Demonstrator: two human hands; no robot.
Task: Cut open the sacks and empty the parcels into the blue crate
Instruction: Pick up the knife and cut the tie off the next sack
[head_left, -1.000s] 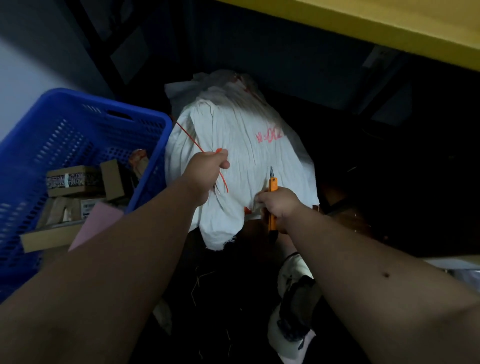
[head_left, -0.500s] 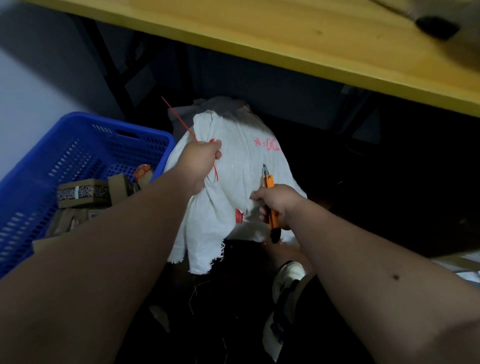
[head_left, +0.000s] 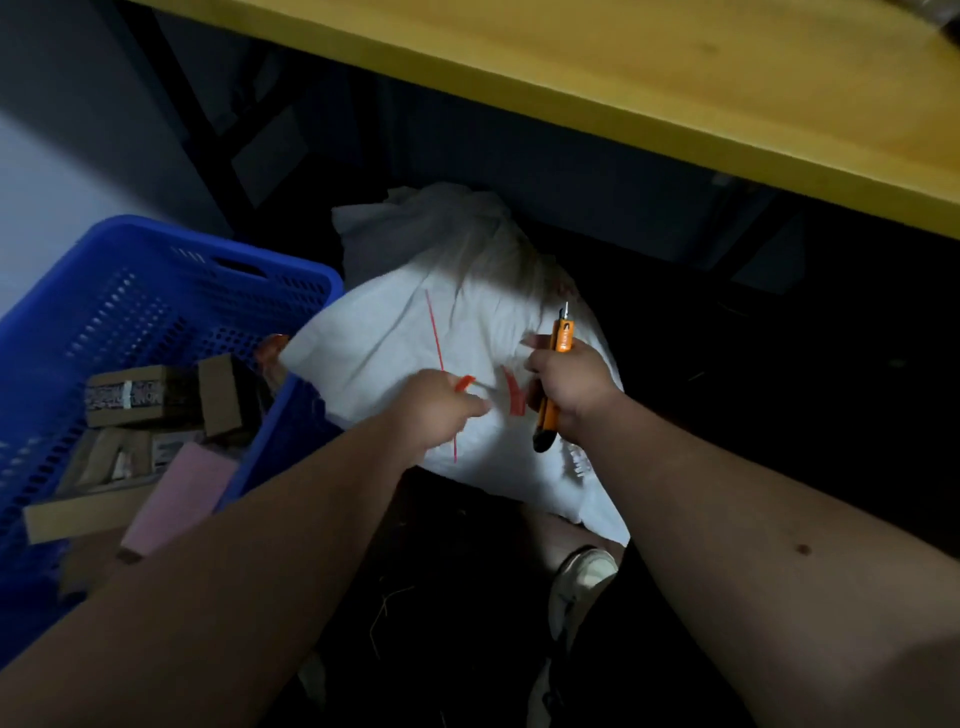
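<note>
Left hand: left hand (head_left: 439, 410) pinches the thin red plastic tie (head_left: 435, 338) against the white woven sack (head_left: 467, 332).
Right hand: right hand (head_left: 571, 389) grips the orange utility knife (head_left: 555, 374), blade up.
Crate: blue perforated plastic crate (head_left: 156, 291) beside the sack holds cardboard parcels (head_left: 140, 395).
Risk: exposed blade near the knuckles could nick skin, probably if the sack jerks.

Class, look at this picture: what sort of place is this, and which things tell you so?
Probably a parcel sorting or stockroom corner. A white woven sack sits on the floor under a yellow workbench, beside a blue crate holding cardboard parcels, and a utility knife is in hand.
</note>
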